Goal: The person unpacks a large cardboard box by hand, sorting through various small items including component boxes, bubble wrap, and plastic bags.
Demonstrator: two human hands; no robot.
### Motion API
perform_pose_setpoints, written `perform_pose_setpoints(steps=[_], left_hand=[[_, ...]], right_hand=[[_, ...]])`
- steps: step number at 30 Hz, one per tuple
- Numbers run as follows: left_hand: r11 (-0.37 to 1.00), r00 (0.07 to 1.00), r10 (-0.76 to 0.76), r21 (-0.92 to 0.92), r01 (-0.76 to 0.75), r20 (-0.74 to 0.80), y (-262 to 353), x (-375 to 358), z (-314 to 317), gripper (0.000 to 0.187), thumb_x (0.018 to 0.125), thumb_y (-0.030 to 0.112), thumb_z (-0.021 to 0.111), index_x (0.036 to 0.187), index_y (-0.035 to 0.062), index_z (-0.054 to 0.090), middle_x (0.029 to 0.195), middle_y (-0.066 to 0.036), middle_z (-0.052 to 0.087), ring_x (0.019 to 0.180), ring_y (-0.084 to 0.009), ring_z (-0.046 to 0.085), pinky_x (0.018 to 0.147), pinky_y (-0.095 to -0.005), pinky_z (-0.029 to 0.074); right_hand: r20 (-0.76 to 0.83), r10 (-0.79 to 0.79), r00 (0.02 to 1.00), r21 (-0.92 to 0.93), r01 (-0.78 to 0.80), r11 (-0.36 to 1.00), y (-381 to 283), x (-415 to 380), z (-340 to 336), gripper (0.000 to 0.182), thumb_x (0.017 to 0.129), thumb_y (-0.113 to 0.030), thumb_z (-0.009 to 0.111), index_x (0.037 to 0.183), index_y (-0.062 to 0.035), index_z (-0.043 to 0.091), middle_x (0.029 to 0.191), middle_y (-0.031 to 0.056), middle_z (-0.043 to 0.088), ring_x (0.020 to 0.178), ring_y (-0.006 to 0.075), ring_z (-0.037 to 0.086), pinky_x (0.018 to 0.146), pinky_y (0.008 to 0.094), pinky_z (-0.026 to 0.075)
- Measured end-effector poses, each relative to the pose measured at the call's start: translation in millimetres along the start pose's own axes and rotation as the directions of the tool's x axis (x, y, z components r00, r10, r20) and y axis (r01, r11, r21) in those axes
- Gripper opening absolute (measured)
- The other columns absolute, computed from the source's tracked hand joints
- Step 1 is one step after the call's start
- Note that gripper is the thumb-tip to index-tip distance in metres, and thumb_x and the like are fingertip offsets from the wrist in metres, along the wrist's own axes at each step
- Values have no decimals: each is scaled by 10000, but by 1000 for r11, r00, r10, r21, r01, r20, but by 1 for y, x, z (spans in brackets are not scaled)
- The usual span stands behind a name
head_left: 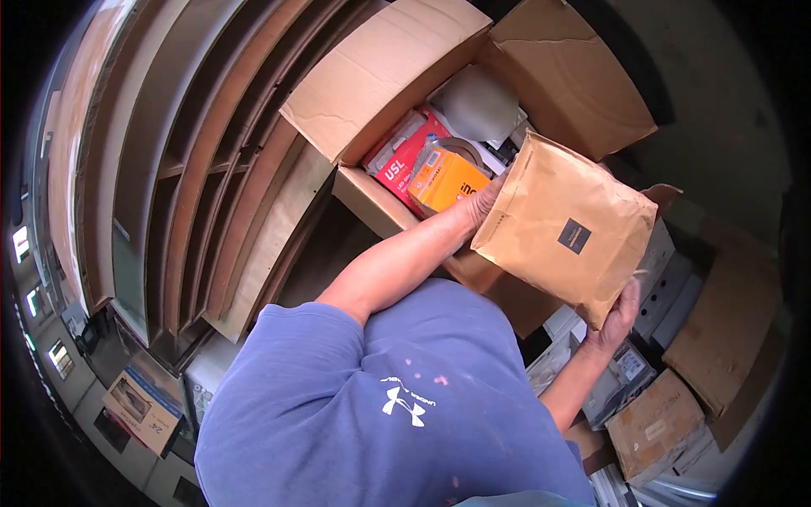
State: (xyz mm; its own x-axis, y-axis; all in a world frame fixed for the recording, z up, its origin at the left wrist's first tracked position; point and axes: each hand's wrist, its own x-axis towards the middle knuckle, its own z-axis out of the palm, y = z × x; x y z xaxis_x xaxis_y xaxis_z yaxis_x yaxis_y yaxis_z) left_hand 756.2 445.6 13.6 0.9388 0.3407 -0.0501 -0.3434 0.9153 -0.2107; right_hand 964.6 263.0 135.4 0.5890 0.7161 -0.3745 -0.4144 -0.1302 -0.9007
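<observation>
A brown padded envelope [583, 221] with a small dark square label is held up in front of my chest. My left hand [487, 201] grips its left edge, with the fingers hidden behind the paper. At the lower right corner my right hand [621, 317] closes on the envelope, partly covered by it. Just beyond my left hand stands an open cardboard box [384, 198], its flaps folded out. Inside it lie a red USL box [404, 159], an orange box [449, 181] and a roll of tape [460, 150], among other packets.
Long boards [228, 169] lean upright in a stack on the left. A printed carton [144, 404] sits at the lower left. Smaller cardboard boxes [655, 422] and a larger brown carton [726, 313] crowd the right side.
</observation>
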Motion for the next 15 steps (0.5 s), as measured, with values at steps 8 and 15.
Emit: perform_pose_setpoints(steps=[8,15], left_hand=[[999,998,-22,33,20,54,-10,20,2,596,844,443,767,1309,96,632,1252,-114,680,1120,-230,666,979,-424,538],[999,996,-12,53,7,88,-19,33,-3,585,847,437,767,1304,95,636,1253,-117,680,1118,-230,666,974,-423,541]], right_hand=[[41,-162,986,319,141,937,-40,-5,8,211,1010,-192,586,1127,-21,628,1130,76,663,1122,195,600,1060,417,431],[184,-224,957,273,170,947,-92,-17,34,232,967,-80,574,787,-109,431,758,-13,361,725,88,396,875,276,405]])
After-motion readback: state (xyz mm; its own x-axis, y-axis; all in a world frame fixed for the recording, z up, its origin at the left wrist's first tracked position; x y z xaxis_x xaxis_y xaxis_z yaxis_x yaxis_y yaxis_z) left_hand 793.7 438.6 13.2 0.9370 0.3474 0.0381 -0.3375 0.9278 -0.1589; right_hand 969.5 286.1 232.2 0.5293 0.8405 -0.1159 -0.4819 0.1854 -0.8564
